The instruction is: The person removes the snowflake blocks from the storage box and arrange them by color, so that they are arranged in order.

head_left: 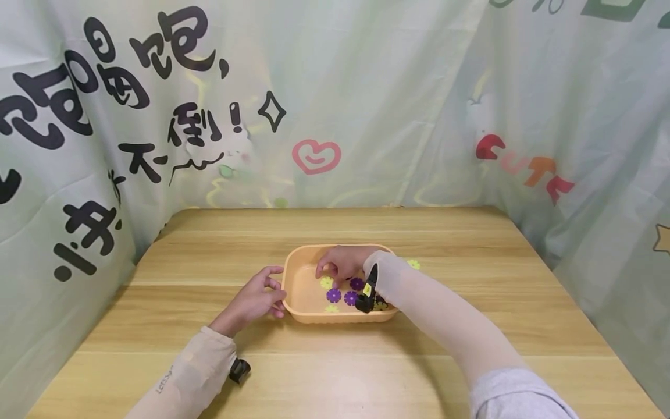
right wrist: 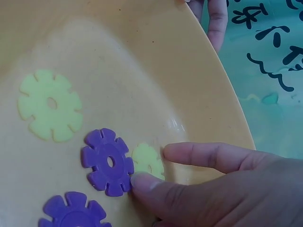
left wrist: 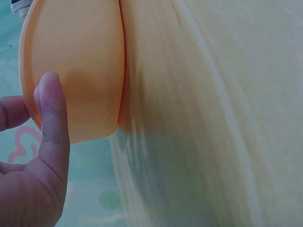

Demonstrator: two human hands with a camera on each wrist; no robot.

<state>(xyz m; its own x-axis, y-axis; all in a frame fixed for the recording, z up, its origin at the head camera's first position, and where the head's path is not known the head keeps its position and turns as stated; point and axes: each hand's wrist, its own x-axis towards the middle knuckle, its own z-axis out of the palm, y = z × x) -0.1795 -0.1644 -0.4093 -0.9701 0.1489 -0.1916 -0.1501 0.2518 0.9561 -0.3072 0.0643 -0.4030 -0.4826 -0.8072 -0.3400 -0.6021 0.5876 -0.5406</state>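
A shallow orange plastic tray (head_left: 309,317) holds several flat notched discs. My left hand (head_left: 260,295) holds the tray's left end; in the left wrist view its thumb (left wrist: 52,109) overlaps the outer wall and another finger meets the rim. Inside the tray, my right hand (head_left: 346,262) reaches down with thumb and index finger apart. A yellow disc (right wrist: 147,158) lies between those fingertips, partly hidden by the thumb. Right at the thumb tip is a purple disc (right wrist: 104,158). Another yellow disc (right wrist: 49,106) and a second purple disc (right wrist: 73,213) lie close by.
One yellow disc (head_left: 413,264) is outside the tray, beyond its right end. The wooden table (head_left: 335,372) extends around the tray. Printed fabric (head_left: 377,116) hangs behind the table and along both sides. My right forearm crosses over the tray's right end.
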